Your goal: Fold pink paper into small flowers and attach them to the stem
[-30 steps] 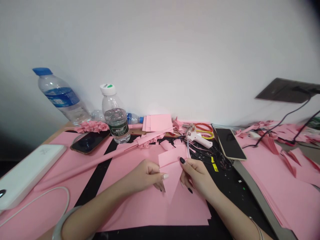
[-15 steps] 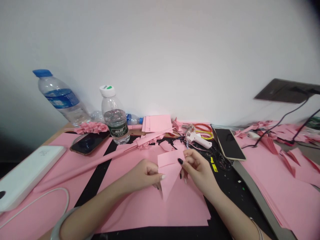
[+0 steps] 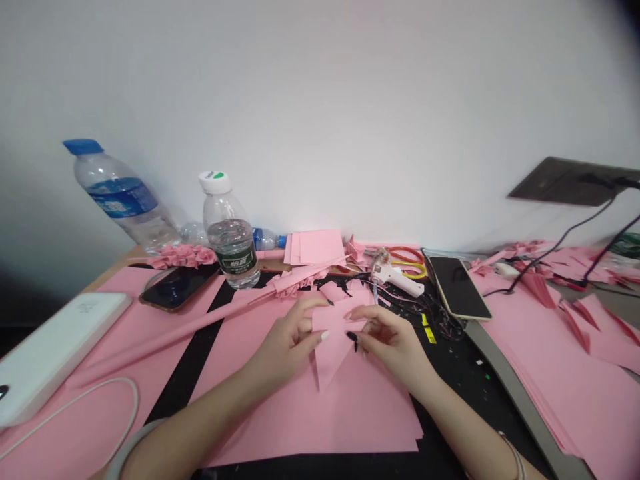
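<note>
Along the far edge of the bench (image 3: 117,267), one upright water bottle (image 3: 233,243) with a white cap; a blue-capped water bottle (image 3: 120,193) stands tilted to its left. Near the left edge, a white power bank (image 3: 60,357). A black smartphone (image 3: 176,287) lies beside the upright bottle. Right of centre: a white hot glue gun (image 3: 393,277), red-and-yellow scissors (image 3: 407,261) behind it, and a second smartphone (image 3: 457,288).

We wear a wide pale bangle (image 3: 134,448) on the left and a thin silver bracelet (image 3: 513,465) on the right, with a white-painted left fingernail (image 3: 325,335) and a glossy black right fingernail (image 3: 353,337).
</note>
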Action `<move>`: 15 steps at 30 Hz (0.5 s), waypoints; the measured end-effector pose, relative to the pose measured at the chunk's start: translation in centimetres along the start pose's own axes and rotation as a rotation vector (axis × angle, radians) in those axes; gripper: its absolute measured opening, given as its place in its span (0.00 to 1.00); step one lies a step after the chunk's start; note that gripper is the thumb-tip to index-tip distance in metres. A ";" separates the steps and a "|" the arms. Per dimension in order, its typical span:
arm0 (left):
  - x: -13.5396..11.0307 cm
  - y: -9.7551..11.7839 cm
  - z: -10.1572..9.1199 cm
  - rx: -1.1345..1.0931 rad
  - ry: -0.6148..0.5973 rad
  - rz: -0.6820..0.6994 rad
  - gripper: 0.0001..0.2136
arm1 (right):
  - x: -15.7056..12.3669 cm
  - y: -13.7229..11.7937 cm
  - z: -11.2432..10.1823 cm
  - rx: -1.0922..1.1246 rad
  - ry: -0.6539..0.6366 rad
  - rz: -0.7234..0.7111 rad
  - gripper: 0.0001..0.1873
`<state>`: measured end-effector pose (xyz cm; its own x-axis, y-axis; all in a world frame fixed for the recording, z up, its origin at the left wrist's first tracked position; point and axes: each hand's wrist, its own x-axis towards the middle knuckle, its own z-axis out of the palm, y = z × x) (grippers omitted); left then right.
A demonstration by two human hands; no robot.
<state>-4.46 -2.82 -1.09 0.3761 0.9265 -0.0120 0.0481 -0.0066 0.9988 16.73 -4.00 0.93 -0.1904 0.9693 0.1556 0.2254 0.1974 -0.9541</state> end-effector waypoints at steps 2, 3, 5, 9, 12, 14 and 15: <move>0.1 0.1 -0.2 0.107 -0.004 0.058 0.12 | 0.0 -0.1 -0.1 -0.004 -0.001 0.002 0.09; 0.1 0.2 -0.3 0.147 -0.018 0.075 0.11 | 0.1 -0.1 -0.1 -0.009 0.000 0.006 0.09; 0.1 0.5 -0.3 0.194 -0.050 0.080 0.12 | 0.1 -0.2 0.0 -0.026 0.001 0.014 0.10; 0.1 0.8 -0.2 0.207 -0.049 0.028 0.13 | 0.0 -0.2 0.1 -0.043 0.003 0.025 0.10; 0.1 0.8 0.0 0.186 -0.037 0.008 0.12 | -0.1 -0.2 0.1 -0.028 0.020 0.040 0.10; 0.1 0.8 0.1 0.172 -0.016 -0.004 0.11 | -0.2 -0.1 0.1 -0.016 0.037 0.047 0.11; 0.2 0.8 0.1 0.166 0.000 -0.009 0.11 | -0.3 -0.1 0.1 -0.012 0.045 0.048 0.11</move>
<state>-4.23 -2.71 -0.31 0.3746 0.9270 -0.0206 0.2036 -0.0606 0.9772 16.69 -4.28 0.97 -0.1356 0.9833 0.1214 0.2451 0.1520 -0.9575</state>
